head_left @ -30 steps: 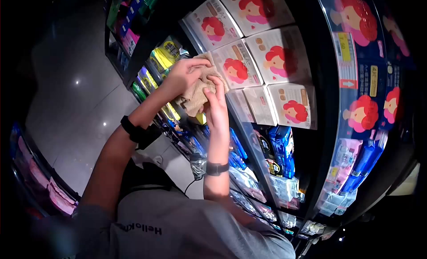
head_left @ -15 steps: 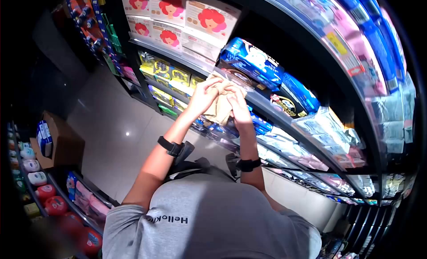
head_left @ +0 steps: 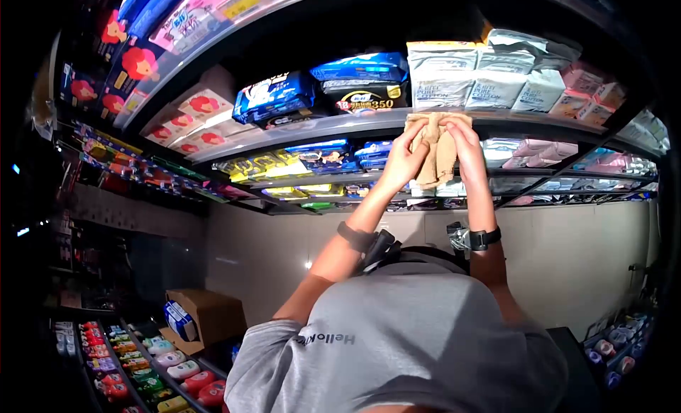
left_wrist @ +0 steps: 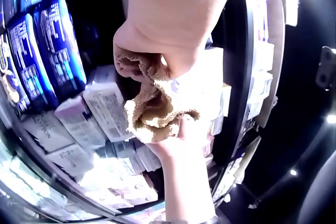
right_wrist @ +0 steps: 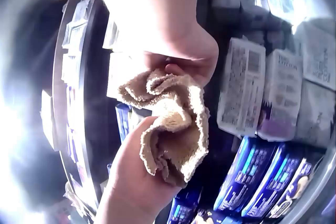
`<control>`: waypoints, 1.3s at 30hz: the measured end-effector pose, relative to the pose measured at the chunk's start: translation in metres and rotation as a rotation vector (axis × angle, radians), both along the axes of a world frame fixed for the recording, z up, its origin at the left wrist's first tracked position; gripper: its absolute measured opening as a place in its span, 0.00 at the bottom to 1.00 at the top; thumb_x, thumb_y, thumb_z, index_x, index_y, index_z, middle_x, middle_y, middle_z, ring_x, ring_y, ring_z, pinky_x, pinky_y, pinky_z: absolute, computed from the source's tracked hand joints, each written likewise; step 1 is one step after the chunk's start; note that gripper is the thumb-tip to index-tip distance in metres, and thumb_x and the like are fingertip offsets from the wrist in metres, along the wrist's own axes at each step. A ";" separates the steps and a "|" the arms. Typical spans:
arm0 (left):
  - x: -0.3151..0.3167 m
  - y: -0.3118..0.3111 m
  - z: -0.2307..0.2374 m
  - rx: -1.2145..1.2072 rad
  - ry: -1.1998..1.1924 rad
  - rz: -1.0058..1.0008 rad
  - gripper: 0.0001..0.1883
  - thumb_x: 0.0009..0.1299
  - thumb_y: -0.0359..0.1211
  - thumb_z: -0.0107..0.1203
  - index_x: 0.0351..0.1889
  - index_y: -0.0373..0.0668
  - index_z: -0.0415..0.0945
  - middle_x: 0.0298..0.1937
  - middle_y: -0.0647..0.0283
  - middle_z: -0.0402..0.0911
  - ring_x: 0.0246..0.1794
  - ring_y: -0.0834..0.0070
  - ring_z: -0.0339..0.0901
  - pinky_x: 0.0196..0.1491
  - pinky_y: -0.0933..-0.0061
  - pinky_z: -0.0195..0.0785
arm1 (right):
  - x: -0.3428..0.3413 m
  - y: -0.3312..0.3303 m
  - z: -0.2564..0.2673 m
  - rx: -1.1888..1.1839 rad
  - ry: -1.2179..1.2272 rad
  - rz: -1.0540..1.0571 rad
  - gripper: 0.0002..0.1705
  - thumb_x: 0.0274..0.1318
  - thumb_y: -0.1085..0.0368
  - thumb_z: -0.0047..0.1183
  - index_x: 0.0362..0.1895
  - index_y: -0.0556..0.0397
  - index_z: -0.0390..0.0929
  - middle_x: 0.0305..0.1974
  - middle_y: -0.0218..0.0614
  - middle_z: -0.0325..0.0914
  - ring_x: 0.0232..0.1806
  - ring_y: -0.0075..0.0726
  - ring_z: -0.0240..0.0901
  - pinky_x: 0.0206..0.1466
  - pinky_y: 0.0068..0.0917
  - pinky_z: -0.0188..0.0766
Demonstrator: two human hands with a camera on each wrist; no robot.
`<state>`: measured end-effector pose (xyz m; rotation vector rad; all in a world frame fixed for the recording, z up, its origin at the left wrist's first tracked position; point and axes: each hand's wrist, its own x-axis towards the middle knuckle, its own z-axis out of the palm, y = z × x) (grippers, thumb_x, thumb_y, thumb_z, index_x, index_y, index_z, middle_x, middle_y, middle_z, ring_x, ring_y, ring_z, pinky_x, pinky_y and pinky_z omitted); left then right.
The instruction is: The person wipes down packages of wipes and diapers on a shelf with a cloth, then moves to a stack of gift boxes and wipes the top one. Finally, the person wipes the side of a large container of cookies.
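Observation:
A tan, fuzzy cloth (head_left: 437, 157), crumpled and folded, hangs between both hands in front of the shelf edge. My left hand (head_left: 406, 156) grips its left side, with the fingers on the upper part. On the other side my right hand (head_left: 465, 149) holds it, fingers curled over its top. From the left wrist, the cloth (left_wrist: 152, 116) shows bunched in loose folds between the two hands. The right wrist view has the cloth (right_wrist: 184, 129) gathered with an open fold facing the camera; some fingertips are hidden in it.
Behind the hands runs a shelf edge (head_left: 340, 123) with white cotton packs (head_left: 443, 76), blue packs (head_left: 273, 97) and pink-haired-figure boxes (head_left: 195, 115). Lower shelves hold yellow packs (head_left: 266, 164). A cardboard box (head_left: 216, 317) stands on the floor at left, near shelves of bottles (head_left: 184, 370).
The view has swung rightward along the shelves, from the pink-haired-figure boxes to the white cotton packs. Both hands keep hold of the cloth, which now hangs more spread out between them.

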<state>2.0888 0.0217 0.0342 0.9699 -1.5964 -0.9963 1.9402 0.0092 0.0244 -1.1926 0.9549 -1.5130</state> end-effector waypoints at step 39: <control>0.059 0.063 0.098 -0.590 -0.661 0.292 0.31 0.48 0.37 0.66 0.53 0.43 0.71 0.54 0.53 0.64 0.52 0.57 0.64 0.56 0.63 0.58 | 0.032 0.054 0.064 0.043 -0.495 0.233 0.19 0.55 0.69 0.50 0.51 0.61 0.67 0.46 0.37 0.73 0.47 0.27 0.69 0.52 0.24 0.64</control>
